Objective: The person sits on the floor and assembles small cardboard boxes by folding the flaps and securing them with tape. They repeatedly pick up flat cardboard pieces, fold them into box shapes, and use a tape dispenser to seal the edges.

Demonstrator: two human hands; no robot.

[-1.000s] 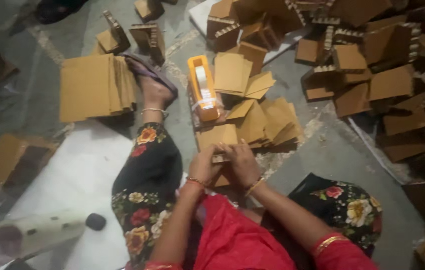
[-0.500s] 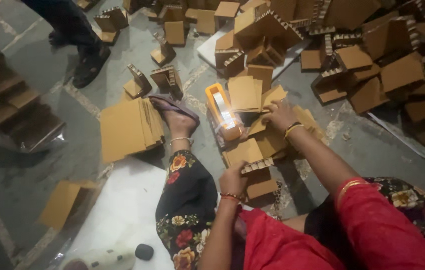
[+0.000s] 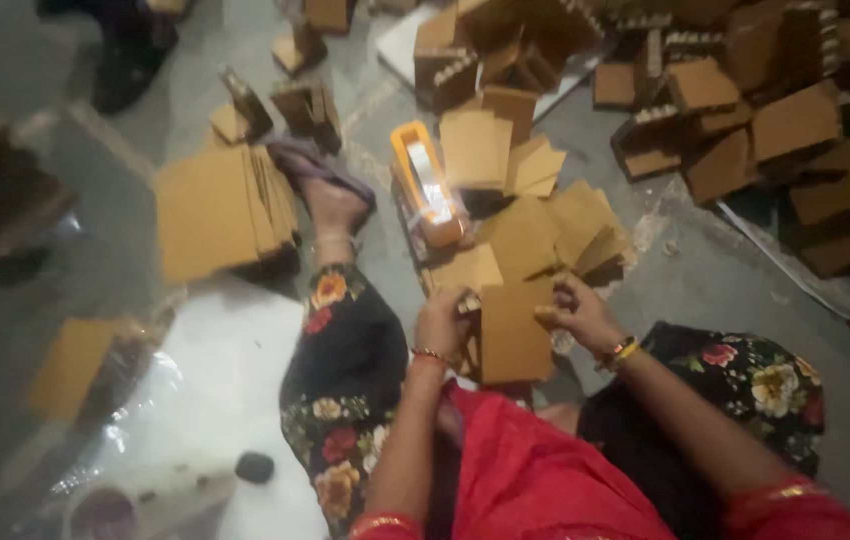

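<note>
Flat brown card — seemingly unfolded

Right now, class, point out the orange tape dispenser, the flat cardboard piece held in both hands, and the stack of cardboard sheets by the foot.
orange tape dispenser (image 3: 426, 185), head view, its middle.
flat cardboard piece (image 3: 513, 335), head view, its face.
stack of cardboard sheets (image 3: 215, 212), head view, top sheet.

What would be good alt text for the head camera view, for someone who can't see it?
Seen from above, a person seated on the floor holds a flat brown cardboard piece between the left hand and right hand. Ahead lie an orange tape dispenser, a stack of cardboard sheets and many folded cardboard boxes.
</note>
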